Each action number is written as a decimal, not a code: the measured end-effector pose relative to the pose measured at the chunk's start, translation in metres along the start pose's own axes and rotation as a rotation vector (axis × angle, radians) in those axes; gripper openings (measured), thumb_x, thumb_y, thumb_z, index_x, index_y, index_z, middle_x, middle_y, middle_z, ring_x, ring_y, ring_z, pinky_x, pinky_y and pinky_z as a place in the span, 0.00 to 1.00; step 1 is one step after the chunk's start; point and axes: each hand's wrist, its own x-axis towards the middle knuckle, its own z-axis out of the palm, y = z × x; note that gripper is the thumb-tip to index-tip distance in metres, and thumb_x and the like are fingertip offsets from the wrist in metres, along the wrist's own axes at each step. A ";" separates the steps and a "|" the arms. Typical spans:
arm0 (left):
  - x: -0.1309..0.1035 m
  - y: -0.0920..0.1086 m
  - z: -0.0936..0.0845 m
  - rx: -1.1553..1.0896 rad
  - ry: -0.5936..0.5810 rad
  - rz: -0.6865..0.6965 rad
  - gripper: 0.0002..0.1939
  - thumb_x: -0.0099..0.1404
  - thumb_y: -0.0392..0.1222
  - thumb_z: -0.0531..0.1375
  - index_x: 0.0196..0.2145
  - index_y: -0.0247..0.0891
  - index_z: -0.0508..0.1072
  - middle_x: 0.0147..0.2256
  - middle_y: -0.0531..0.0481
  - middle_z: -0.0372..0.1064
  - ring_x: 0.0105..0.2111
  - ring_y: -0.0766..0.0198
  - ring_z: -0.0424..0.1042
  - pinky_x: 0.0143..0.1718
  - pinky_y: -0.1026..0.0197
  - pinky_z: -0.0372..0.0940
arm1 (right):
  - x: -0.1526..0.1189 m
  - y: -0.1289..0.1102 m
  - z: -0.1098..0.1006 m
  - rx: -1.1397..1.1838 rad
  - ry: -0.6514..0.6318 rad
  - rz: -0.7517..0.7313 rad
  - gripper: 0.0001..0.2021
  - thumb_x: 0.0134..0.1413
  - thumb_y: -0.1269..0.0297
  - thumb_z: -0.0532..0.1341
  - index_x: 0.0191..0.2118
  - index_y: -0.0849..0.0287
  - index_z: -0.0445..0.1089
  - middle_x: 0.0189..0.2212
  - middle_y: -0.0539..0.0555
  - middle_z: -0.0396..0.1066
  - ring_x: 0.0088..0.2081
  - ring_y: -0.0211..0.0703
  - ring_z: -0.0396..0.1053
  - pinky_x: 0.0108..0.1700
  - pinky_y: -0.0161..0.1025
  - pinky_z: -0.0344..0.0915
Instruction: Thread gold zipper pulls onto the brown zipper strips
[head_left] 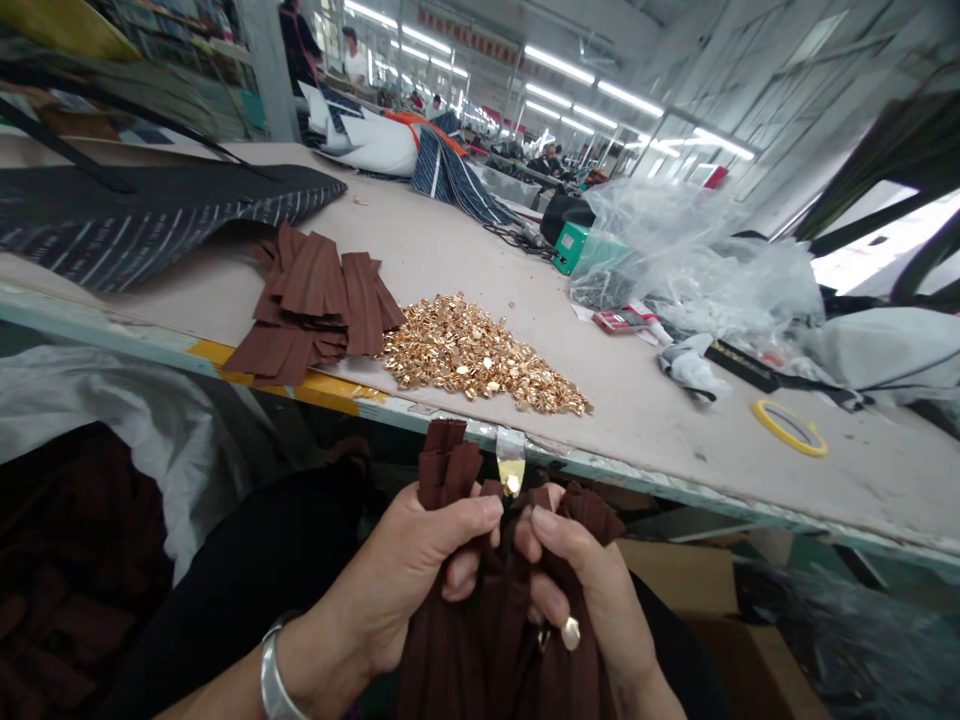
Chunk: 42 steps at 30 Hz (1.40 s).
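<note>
The left hand (420,565) and right hand (592,580) sit close together, each pinching brown zipper strips (502,645) that run lengthwise downward. Just beyond, midway between them, a gold slider (512,484) sits on a metal holder (511,448) at the table (675,489) edge; neither hand is clearly nearer.

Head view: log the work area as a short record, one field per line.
Left hand: holding brown strips
Right hand: holding brown strips
Left wrist: silver bracelet
Table, nearer left: pile of brown strips beside a heap of small gold pieces
Table, right: yellow ring, clear plastic
</note>
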 end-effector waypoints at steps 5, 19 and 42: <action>0.001 0.000 0.001 0.029 0.054 0.014 0.12 0.50 0.42 0.67 0.21 0.35 0.67 0.15 0.59 0.58 0.13 0.78 0.49 0.14 0.72 0.45 | 0.005 0.003 0.000 0.058 0.010 0.018 0.16 0.47 0.59 0.67 0.23 0.59 0.60 0.17 0.43 0.64 0.09 0.24 0.51 0.12 0.25 0.55; 0.008 0.006 0.006 0.075 0.034 0.026 0.10 0.50 0.41 0.65 0.21 0.34 0.68 0.15 0.57 0.61 0.13 0.77 0.50 0.14 0.71 0.45 | 0.012 -0.005 0.005 0.045 -0.035 0.055 0.13 0.49 0.60 0.66 0.24 0.60 0.63 0.16 0.42 0.62 0.10 0.25 0.54 0.13 0.25 0.56; 0.014 -0.003 0.008 0.165 0.098 0.162 0.12 0.58 0.43 0.63 0.22 0.35 0.70 0.18 0.55 0.64 0.15 0.74 0.54 0.17 0.69 0.47 | 0.021 -0.004 0.009 0.042 0.008 -0.034 0.13 0.48 0.61 0.66 0.23 0.61 0.65 0.13 0.44 0.63 0.10 0.26 0.54 0.11 0.23 0.52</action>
